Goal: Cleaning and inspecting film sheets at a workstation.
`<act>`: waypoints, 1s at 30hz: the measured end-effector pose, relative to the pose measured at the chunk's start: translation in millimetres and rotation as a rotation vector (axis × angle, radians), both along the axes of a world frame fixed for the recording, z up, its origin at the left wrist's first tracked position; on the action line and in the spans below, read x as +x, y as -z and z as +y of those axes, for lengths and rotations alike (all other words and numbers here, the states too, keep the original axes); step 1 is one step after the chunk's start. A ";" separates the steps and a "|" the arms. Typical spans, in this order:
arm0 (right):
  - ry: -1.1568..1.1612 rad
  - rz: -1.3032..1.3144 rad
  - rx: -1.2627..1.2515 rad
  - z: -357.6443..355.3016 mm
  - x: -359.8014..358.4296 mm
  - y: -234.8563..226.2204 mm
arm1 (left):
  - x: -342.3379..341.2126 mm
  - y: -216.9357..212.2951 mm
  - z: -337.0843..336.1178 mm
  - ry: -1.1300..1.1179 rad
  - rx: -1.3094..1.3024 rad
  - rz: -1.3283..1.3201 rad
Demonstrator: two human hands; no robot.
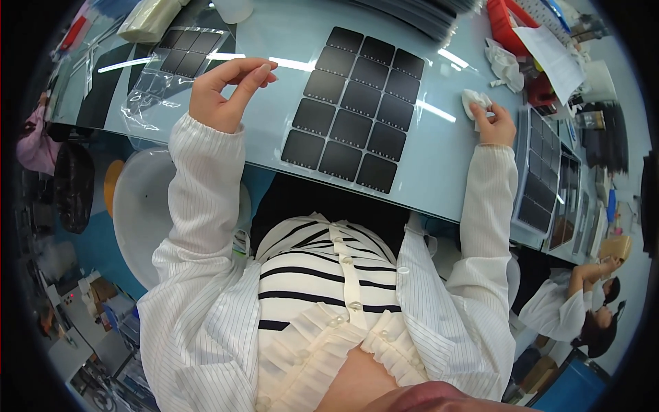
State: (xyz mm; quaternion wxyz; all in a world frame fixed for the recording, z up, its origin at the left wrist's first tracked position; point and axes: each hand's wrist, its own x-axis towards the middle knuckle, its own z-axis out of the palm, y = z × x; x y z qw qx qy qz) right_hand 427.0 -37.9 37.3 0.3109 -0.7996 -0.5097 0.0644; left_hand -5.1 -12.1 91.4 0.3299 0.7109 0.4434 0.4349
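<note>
In front of me on the glass-topped table lies a sheet of dark, rounded rectangular panels, set in rows, with small pale marks along their lower edges. My left hand is raised to the left of the panels and does not touch them. Its thumb and forefinger are pinched together; whatever may be between them is too small to make out. To the right of the panels, my right hand grips a crumpled white tissue close to the tabletop.
Clear plastic film and a smaller panel sheet lie at left. Stacked dark sheets stand at the back. A red basket, another crumpled tissue and a panel stack are at right. Another person sits beyond.
</note>
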 end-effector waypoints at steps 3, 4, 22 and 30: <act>-0.009 -0.104 0.051 0.8 -2.5 1.2 | 1.3 2.0 1.0 -0.012 -0.015 0.009; -0.075 -0.131 0.101 0.3 -7.0 -2.5 | 2.1 2.7 1.5 -0.020 -0.033 0.011; -0.945 -0.059 0.243 28.1 -162.5 -5.1 | 18.8 55.6 11.2 0.184 0.197 0.545; -0.882 -0.121 0.229 43.8 -159.7 4.6 | 22.1 54.5 5.5 0.110 0.189 0.620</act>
